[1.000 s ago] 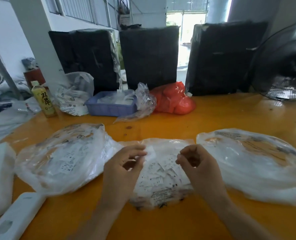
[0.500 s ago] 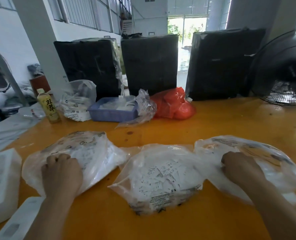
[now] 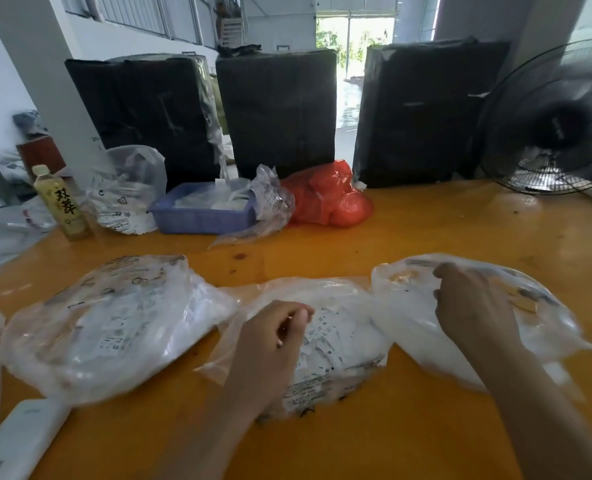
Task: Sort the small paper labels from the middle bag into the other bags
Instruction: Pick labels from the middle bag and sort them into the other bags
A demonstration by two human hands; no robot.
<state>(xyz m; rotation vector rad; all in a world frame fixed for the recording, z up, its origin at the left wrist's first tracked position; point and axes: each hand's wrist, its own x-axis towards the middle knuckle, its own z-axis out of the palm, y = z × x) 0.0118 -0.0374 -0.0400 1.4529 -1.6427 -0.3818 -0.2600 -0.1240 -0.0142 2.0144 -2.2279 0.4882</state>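
Observation:
Three clear plastic bags lie in a row on the orange table. The middle bag (image 3: 336, 341) holds several small white printed paper labels (image 3: 325, 336). My left hand (image 3: 274, 337) hovers over its left part with fingers curled and thumb near the index tip; no label shows between them. The left bag (image 3: 114, 323) lies apart from that hand. My right hand (image 3: 471, 306) rests on the right bag (image 3: 537, 313) near its left end, with fingers curled downward. What lies under those fingers is hidden.
At the back stand three black wrapped bundles (image 3: 280, 112), a blue tray (image 3: 201, 216), a red bag (image 3: 325, 199), another clear bag (image 3: 128, 188) and a bottle (image 3: 61, 202). A fan (image 3: 557, 126) stands at the back right. White packages (image 3: 21, 441) lie at the front left.
My left hand has come off the left bag and moved right to the middle bag. My right hand stays on the right bag, shifted slightly.

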